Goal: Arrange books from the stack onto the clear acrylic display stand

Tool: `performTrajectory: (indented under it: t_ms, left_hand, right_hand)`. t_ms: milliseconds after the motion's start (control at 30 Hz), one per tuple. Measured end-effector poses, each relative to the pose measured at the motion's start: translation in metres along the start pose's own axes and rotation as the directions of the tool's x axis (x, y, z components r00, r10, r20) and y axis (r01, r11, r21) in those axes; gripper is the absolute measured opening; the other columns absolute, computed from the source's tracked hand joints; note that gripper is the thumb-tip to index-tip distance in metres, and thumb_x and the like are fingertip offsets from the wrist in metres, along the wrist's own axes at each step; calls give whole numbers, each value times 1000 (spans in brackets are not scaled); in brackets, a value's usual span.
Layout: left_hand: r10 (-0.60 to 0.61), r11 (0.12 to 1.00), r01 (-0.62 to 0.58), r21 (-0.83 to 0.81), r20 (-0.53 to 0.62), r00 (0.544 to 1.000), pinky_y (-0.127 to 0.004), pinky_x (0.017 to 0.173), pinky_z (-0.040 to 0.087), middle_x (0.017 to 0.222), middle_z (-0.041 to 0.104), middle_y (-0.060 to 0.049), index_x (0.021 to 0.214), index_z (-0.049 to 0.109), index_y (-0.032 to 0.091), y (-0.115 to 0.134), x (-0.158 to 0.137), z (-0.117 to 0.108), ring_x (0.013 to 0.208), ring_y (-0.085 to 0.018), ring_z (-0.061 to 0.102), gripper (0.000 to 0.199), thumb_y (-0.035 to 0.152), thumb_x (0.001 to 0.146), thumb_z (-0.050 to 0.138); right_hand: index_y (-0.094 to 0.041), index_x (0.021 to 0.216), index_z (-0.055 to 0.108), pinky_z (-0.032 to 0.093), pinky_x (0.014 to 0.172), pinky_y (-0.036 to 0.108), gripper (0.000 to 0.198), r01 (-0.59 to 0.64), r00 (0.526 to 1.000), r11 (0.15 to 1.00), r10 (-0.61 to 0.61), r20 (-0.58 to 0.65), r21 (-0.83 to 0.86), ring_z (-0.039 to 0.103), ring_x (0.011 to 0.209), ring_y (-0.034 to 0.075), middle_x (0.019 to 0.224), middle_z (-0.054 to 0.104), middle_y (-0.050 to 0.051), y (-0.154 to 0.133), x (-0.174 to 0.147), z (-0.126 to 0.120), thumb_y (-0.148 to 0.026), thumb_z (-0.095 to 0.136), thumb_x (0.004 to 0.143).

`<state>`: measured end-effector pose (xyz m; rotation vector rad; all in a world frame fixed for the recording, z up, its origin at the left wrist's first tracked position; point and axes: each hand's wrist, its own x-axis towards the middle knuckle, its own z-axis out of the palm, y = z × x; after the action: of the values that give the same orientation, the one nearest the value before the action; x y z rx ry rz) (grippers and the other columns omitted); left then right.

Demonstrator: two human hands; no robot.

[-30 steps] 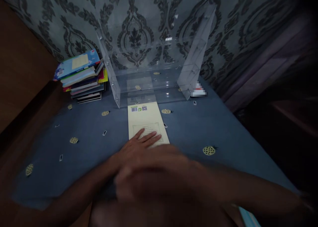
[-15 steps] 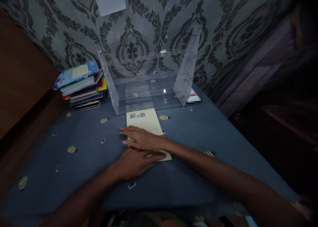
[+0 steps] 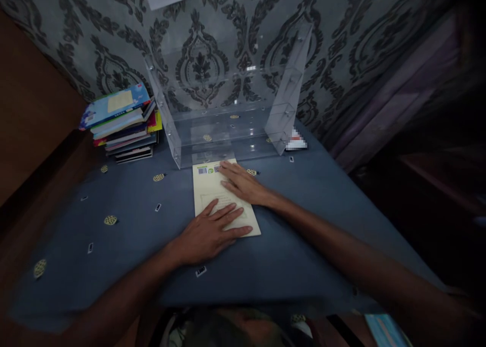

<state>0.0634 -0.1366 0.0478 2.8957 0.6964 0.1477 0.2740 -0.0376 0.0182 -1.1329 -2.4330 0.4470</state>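
Note:
A cream-coloured booklet [image 3: 207,185] lies flat on the table in front of me, with a barcode, a green logo and a QR code along its far edge. My left hand [image 3: 214,230] rests on its near part with the fingers spread. Farther up, my right hand [image 3: 243,181] lies over the booklet's right side, its fingers stretched towards the far edge and partly covering the QR code. Neither hand grips anything. A faint printed frame shows between the two hands.
Just beyond the booklet stands a clear acrylic rack [image 3: 279,104] against the patterned wall. Left of it is a stack of books [image 3: 125,124], a blue one on top. A small pixelated item [image 3: 296,140] sits by the rack's right side. A blue cloth [image 3: 144,246] covers the table.
My right hand has slid away from my left, up and to the right across the booklet. The left hand's fingers are now more spread, and more of the booklet shows.

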Motion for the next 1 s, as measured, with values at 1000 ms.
performTrajectory:
  t_ms: [1000]
  left_hand:
    - [-324,943,316,-101,-71,943,-47,128,15,165,34,-7,154,38,19,-93,12,-8,155,-20,24,57,46,107,21]
  right_hand:
    - [-11,153,39,19,125,57,60,-39,998,982,49,48,-187,20,156,31,165,32,16,-23,-39,1,-46,28,106]
